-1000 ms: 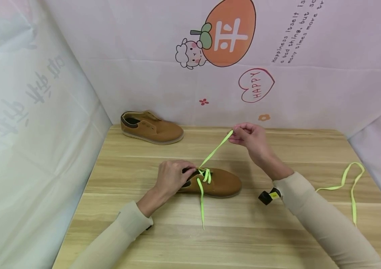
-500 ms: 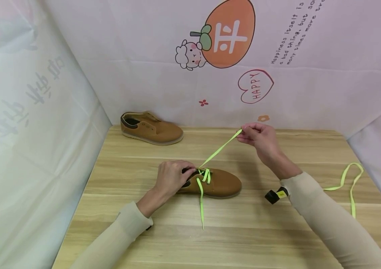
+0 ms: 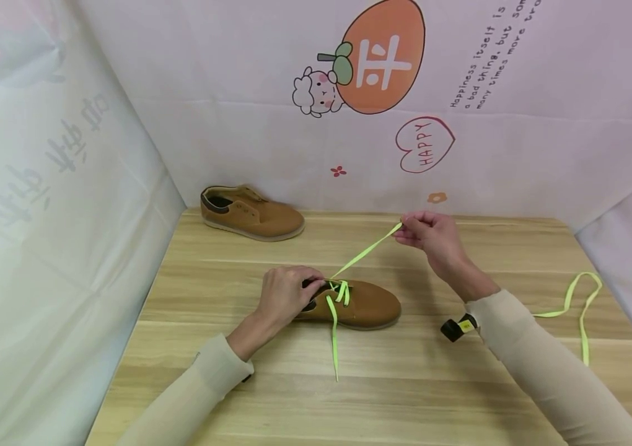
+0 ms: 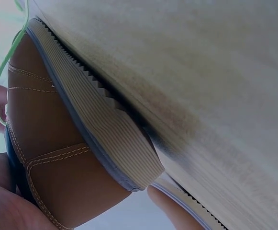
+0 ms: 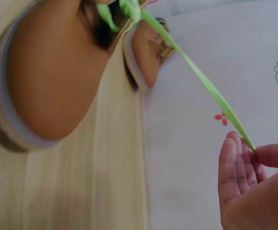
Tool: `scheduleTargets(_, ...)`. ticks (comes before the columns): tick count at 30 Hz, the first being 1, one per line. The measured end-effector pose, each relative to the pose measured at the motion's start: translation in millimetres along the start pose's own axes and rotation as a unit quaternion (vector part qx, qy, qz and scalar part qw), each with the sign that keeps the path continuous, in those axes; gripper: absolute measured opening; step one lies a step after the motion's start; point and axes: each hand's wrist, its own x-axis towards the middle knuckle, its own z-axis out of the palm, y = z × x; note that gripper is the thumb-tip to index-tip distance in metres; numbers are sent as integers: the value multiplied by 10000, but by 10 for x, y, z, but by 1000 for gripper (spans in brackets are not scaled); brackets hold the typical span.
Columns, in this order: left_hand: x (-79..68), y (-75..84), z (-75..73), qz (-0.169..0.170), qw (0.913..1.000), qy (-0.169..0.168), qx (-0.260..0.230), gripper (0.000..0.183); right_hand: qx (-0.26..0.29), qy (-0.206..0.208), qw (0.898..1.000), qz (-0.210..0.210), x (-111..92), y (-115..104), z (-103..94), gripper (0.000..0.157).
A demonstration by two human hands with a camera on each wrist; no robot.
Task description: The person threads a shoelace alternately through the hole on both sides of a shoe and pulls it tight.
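A brown shoe (image 3: 374, 303) lies on the wooden table, toe to the right, with a neon-green shoelace (image 3: 366, 251) threaded through its front eyelets. My left hand (image 3: 288, 294) pinches the far edge of its opening. In the left wrist view, the shoe's side and ridged sole (image 4: 100, 129) fill the left part. Between thumb and fingers, my right hand (image 3: 435, 241) holds one end of the lace, stretched taut up and right from the shoe. That lace also runs to the fingertips in the right wrist view, where the hand (image 5: 253, 187) shows. The other lace end (image 3: 335, 347) hangs down on the near side.
A second brown shoe (image 3: 254, 214), without a lace, stands at the table's back left against the printed white cloth (image 3: 271, 148). Another neon-green lace (image 3: 569, 300) lies curved on the table (image 3: 394, 396) at the right, partly behind the right sleeve.
My right hand has moved to the right with the lace end, then dipped slightly, drawing the lace to a lower slant. The left hand and the shoe have stayed in place.
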Motion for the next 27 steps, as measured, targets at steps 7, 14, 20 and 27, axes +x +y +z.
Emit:
scheduleTargets(7,-14,-3,-4,-17,10000,-20,-65,6,-574,-118,9981,178,-22,210,-74,30)
scheduleTargets(14,-12,-8,-9,-72,9997,-108,-220,5,-1090,-374,9927,355,-68,427,-84,29)
scheduleTargets(20,22,18,-111,-408,9942,-816,-571,4,-2063,-736,9754,254,-132,574,-118,27)
scheduleTargets(27,15,20,-223,-550,9872,-1289,-758,13,-2966,-1093,9486,166,-223,644,-169,31)
